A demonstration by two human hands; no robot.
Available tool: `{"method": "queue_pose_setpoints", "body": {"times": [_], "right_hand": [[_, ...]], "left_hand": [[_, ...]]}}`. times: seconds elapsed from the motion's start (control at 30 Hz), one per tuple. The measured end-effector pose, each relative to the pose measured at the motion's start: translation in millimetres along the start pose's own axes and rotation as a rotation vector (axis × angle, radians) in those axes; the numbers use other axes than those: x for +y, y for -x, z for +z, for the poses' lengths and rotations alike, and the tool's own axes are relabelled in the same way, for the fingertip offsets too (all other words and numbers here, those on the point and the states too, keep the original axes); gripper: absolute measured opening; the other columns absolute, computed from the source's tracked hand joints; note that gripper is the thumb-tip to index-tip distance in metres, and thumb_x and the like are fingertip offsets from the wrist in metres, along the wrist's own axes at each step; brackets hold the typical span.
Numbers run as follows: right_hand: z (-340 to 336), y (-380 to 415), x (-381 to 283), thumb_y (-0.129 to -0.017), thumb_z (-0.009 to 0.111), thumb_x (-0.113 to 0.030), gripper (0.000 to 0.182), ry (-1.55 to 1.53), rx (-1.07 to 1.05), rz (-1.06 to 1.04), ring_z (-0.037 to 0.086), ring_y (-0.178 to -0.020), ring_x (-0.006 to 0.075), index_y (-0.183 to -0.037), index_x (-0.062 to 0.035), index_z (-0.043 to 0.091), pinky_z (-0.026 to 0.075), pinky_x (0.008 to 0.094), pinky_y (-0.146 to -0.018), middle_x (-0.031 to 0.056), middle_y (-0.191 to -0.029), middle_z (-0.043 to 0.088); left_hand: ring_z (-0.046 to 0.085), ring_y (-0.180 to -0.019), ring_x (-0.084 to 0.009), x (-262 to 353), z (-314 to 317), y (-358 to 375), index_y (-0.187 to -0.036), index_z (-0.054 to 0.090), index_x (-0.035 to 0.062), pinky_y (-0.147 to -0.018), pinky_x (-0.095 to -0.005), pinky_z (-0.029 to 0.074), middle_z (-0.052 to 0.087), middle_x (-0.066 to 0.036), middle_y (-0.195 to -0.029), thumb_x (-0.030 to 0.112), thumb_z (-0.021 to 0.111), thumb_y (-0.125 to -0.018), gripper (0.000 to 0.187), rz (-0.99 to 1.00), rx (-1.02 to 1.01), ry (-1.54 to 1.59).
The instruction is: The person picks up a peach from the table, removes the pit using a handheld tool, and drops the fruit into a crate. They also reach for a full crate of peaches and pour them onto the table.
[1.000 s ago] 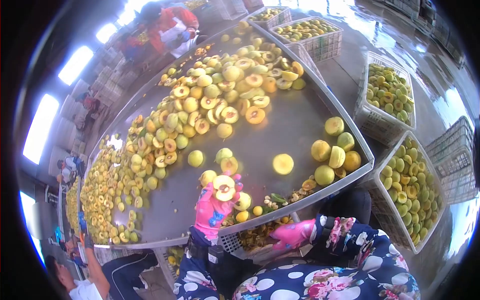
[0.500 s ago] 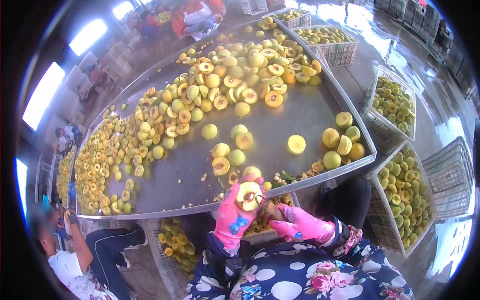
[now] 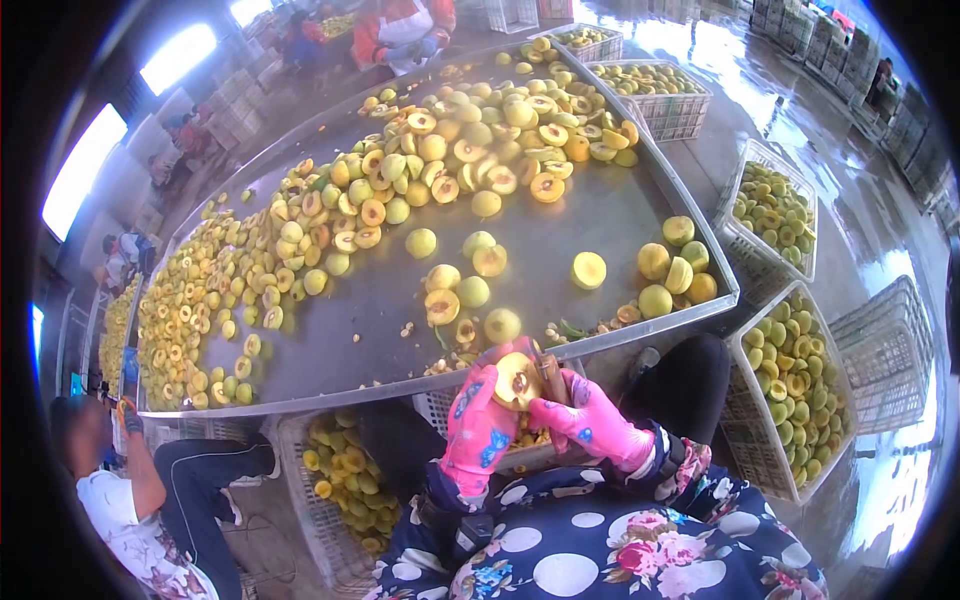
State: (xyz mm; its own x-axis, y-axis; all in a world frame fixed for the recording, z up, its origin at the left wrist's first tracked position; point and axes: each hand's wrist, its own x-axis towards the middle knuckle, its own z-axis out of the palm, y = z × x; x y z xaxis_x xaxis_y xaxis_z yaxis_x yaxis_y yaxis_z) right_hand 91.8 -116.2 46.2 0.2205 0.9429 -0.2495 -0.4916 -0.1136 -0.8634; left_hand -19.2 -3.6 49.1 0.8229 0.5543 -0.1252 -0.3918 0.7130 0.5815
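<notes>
My left hand (image 3: 478,432), in a pink patterned glove, grips a halved yellow peach (image 3: 515,382) with its cut face turned up. A dark pit area shows at its centre. My right hand (image 3: 600,425), gloved alike, is closed around a small pitting tool with a brown handle (image 3: 554,380). The tool's tip is hard to make out against the fruit. Both hands meet just off the near edge of a metal table (image 3: 370,350). Whole and halved peaches (image 3: 502,325) lie on the table just beyond them.
A long heap of peach halves (image 3: 290,240) covers much of the table. Crates of fruit stand at the right (image 3: 795,390), under the near edge (image 3: 345,470) and at the far right corner (image 3: 660,95). A co-worker (image 3: 130,490) sits at the left; another person (image 3: 400,35) is across the table.
The tool has turned so its handle points up beside the peach half; its curved metal loop showed before. My right hand has come closer to the left. The whole view has shifted slightly.
</notes>
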Motion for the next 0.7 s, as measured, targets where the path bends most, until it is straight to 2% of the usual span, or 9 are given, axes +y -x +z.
{"method": "queue_pose_setpoints", "body": {"times": [0.17, 0.37, 0.57, 0.7], "right_hand": [[4, 8, -12, -0.09, 0.056, -0.023, 0.031, 0.188, -0.052, 0.078, 0.049, -0.051, 0.0046, -0.11, -0.0007, 0.046, 0.04, 0.0186, -0.047, 0.0013, -0.077, 0.057], [3, 21, -11, -0.091, 0.053, -0.02, 0.024, 0.404, -0.123, 0.086, 0.049, -0.056, 0.0067, -0.108, -0.0033, 0.048, 0.04, 0.0234, -0.051, 0.0001, -0.071, 0.053], [12, 24, -17, -0.092, 0.053, -0.021, 0.026, 0.562, -0.097, 0.08, 0.05, -0.054, 0.007, -0.106, 0.0003, 0.048, 0.043, 0.0219, -0.052, 0.0021, -0.069, 0.054], [14, 24, -18, -0.092, 0.051, -0.017, 0.026, 0.609, -0.112, 0.074, 0.051, -0.061, 0.0128, -0.112, -0.0014, 0.048, 0.043, 0.0302, -0.057, 0.0057, -0.069, 0.053]], "left_hand": [[0.046, -0.118, -0.0304, 5, 2, 3, -0.125, 0.045, -0.0002, -0.1, -0.0415, 0.038, 0.049, -0.019, -0.126, 0.028, 0.031, -0.098, 0.041, -0.021, 0.053, 0.017], [0.054, -0.108, -0.03, 8, -1, 4, -0.122, 0.045, -0.0038, -0.092, -0.0398, 0.045, 0.052, -0.021, -0.121, 0.025, 0.036, -0.098, 0.039, -0.006, 0.074, 0.063], [0.057, -0.101, -0.0283, 6, 3, 8, -0.12, 0.047, -0.0033, -0.085, -0.0383, 0.049, 0.055, -0.021, -0.116, 0.027, 0.039, -0.097, 0.039, -0.001, 0.123, 0.015], [0.057, -0.099, -0.0274, 4, 5, 9, -0.119, 0.047, -0.0029, -0.083, -0.0377, 0.05, 0.056, -0.02, -0.114, 0.027, 0.042, -0.096, 0.038, 0.015, 0.139, -0.004]]}}
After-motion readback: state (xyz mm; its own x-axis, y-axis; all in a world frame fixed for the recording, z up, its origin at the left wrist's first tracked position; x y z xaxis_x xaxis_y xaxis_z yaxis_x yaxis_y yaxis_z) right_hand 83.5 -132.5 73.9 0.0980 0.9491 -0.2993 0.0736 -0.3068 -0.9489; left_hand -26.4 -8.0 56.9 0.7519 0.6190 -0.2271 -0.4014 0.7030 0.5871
